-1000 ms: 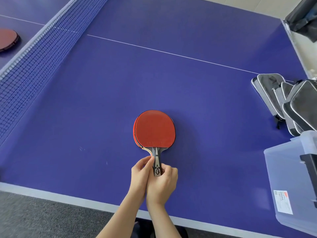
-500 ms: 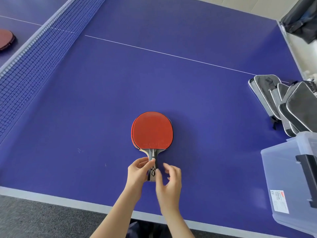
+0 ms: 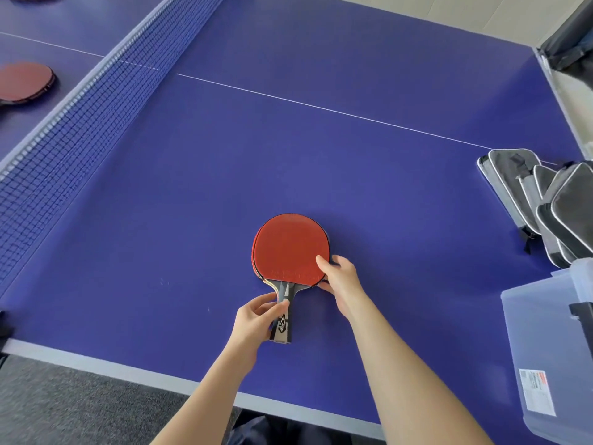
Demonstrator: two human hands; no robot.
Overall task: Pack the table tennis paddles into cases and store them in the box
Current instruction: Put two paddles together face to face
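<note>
Paddles [image 3: 288, 248] in left grip [image 3: 254, 322], right grip [image 3: 341, 277]

- The left hand [image 3: 256, 319], just below the middle of the frame, grips the handle of the paddles [image 3: 288, 248], with the thumb laid on top and the fingers curled in from the left.
- The right hand [image 3: 340, 277], slightly higher and to the right, pinches the blade's lower right rim, with the thumb on the red face and the fingers round the edge.
- Both forearms are bare and rise from the bottom edge, converging toward the centre.
</note>
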